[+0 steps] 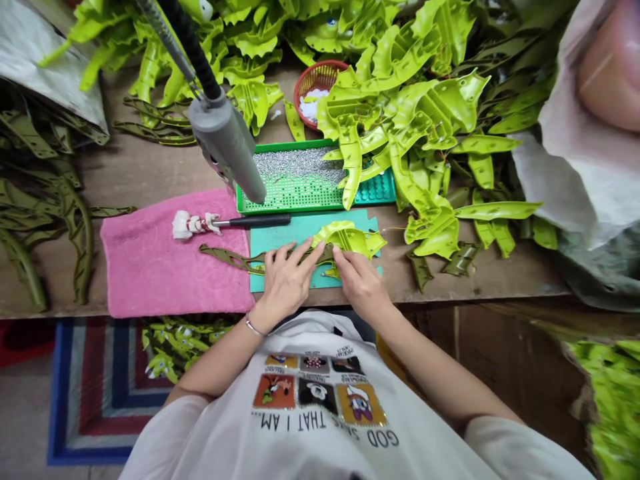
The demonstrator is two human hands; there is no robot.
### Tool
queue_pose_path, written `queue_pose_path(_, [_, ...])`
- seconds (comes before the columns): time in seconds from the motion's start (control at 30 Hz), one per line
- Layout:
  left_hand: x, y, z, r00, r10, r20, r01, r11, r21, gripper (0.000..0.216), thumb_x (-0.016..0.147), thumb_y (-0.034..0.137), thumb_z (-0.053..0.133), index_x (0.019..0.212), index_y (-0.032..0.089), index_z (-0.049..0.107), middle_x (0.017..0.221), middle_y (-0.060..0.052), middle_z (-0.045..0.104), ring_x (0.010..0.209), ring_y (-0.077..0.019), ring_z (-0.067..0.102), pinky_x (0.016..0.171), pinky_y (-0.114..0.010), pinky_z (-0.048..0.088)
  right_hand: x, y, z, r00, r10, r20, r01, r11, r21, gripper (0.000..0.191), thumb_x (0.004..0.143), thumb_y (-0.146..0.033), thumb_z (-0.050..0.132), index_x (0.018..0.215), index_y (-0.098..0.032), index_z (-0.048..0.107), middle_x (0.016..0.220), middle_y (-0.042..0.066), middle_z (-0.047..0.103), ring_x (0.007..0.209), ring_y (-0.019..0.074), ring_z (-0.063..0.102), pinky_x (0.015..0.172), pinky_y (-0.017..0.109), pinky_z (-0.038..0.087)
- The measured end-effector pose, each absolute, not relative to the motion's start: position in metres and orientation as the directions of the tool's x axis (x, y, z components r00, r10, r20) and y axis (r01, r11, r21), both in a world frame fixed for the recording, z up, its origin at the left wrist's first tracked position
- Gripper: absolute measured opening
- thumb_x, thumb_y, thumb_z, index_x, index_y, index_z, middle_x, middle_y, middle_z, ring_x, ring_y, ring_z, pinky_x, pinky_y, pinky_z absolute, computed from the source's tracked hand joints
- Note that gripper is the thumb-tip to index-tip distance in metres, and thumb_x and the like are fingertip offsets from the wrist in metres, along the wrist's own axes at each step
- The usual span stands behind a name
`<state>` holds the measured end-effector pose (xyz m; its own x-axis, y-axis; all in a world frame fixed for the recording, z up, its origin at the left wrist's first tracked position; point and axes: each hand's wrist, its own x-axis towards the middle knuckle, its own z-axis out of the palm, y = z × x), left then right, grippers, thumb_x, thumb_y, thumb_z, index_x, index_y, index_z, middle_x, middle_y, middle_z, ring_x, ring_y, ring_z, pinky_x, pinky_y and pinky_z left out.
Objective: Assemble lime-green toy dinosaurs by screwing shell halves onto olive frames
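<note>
My left hand (287,283) lies over a long olive-green plastic strip (227,257), its fingers stretched out across it. My right hand (364,285) has its thumb and index finger pinched at the right end of that strip. Just beyond my fingertips is a lime-green moulded plastic piece (350,238), partly covered by the strip and my hands. Both parts rest on a turquoise mat (295,230); the strip's left end reaches over a pink cloth (165,267). Exactly what my right fingertips press together is hard to see.
A grey hanging power screwdriver (227,147) is above a green tray (287,193) of small screws. A black-handled tool (260,221) with a wrapped white end lies across the cloth. Lime-green parts (420,127) pile up behind, near a red basket (300,87). Olive strips (75,227) lie left.
</note>
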<state>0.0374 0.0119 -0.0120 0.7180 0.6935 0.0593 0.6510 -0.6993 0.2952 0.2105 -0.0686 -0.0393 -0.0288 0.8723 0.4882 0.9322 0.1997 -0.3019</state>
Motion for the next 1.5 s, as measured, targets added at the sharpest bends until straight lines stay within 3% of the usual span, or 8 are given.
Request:
queue_pose_path(0.3, [0.036,0.021,0.0,0.737,0.676,0.007,0.632,-0.693,0.347,0.044,0.099,0.029,0.049,0.143,0.036,0.051,0.135,-0.008,0.057,0.11,-0.0269,0.05,0.086,-0.041,0.038,0.212,-0.069,-0.045,-0.042,0.867,0.497,0.943,0.198,-0.266,0.066,0.094,-0.006,0.049,0.156,-0.015,0.028,0.101,0.013,0.067,0.093,0.0197,0.065,0.086,0.031,0.057])
queue_pose_path(0.57, [0.039,0.015,-0.015,0.698,0.704,0.13,0.635,-0.693,0.34,0.04,0.102,0.033,0.046,0.14,0.032,0.055,0.126,-0.007,0.066,0.107,-0.0249,0.051,0.088,-0.041,0.035,0.207,-0.067,-0.043,-0.006,0.838,0.545,0.985,0.099,-0.142,0.04,0.093,-0.013,0.055,0.133,-0.017,0.057,0.114,0.013,0.072,0.105,0.0229,0.063,0.092,0.037,0.053])
queue_pose_path(0.73, [0.044,0.014,-0.018,0.66,0.74,0.126,0.668,-0.655,0.353,0.037,0.101,0.041,0.047,0.136,0.036,0.059,0.118,-0.007,0.066,0.102,-0.024,0.053,0.084,-0.04,0.036,0.212,-0.059,-0.046,0.0,0.756,0.654,0.943,0.217,-0.252,0.04,0.088,-0.009,0.061,0.128,-0.014,0.061,0.109,0.011,0.075,0.109,0.0205,0.066,0.097,0.034,0.055])
queue_pose_path(0.93, [0.045,0.019,-0.012,0.675,0.736,0.057,0.67,-0.643,0.37,0.036,0.101,0.04,0.047,0.134,0.036,0.061,0.117,-0.008,0.064,0.101,-0.0244,0.052,0.083,-0.039,0.036,0.215,-0.06,-0.049,0.075,0.788,0.612,0.924,0.176,-0.34,0.038,0.09,-0.006,0.057,0.124,-0.02,0.065,0.11,0.007,0.076,0.105,0.0184,0.069,0.094,0.033,0.057])
queue_pose_path(1.07, [0.041,0.018,-0.011,0.722,0.691,0.041,0.652,-0.698,0.296,0.041,0.101,0.042,0.046,0.14,0.034,0.054,0.137,-0.011,0.057,0.115,-0.0272,0.053,0.09,-0.041,0.038,0.215,-0.065,-0.049,0.061,0.808,0.586,0.898,0.212,-0.385,0.042,0.089,-0.012,0.061,0.13,-0.018,0.061,0.117,0.013,0.072,0.111,0.0231,0.065,0.096,0.039,0.055])
queue_pose_path(1.23, [0.039,0.017,-0.014,0.807,0.589,0.032,0.569,-0.791,0.226,0.058,0.099,0.042,0.048,0.153,0.023,0.035,0.16,-0.014,0.032,0.146,-0.0329,0.029,0.113,-0.054,0.025,0.215,-0.067,-0.047,0.031,0.847,0.53,0.896,0.212,-0.391,0.046,0.088,-0.021,0.064,0.133,-0.02,0.058,0.133,0.018,0.062,0.116,0.0292,0.063,0.095,0.048,0.053])
queue_pose_path(1.4, [0.026,0.021,-0.01,0.827,0.561,0.046,0.518,-0.791,0.325,0.046,0.099,0.02,0.044,0.145,0.013,0.045,0.133,-0.015,0.059,0.122,-0.0249,0.052,0.109,-0.045,0.037,0.217,-0.07,-0.031,-0.035,0.84,0.541,0.865,0.297,-0.404,0.051,0.089,-0.024,0.063,0.139,-0.021,0.052,0.13,0.017,0.064,0.113,0.0288,0.064,0.092,0.046,0.054])
queue_pose_path(1.5, [-0.013,0.022,0.015,0.84,0.542,0.033,0.499,-0.795,0.345,0.044,0.093,0.006,0.042,0.134,0.015,0.055,0.115,-0.012,0.065,0.11,-0.0232,0.057,0.106,-0.045,0.04,0.227,-0.071,-0.019,-0.025,0.786,0.618,0.877,0.314,-0.364,0.052,0.089,-0.023,0.062,0.14,-0.024,0.052,0.129,0.015,0.063,0.111,0.0275,0.065,0.091,0.043,0.054])
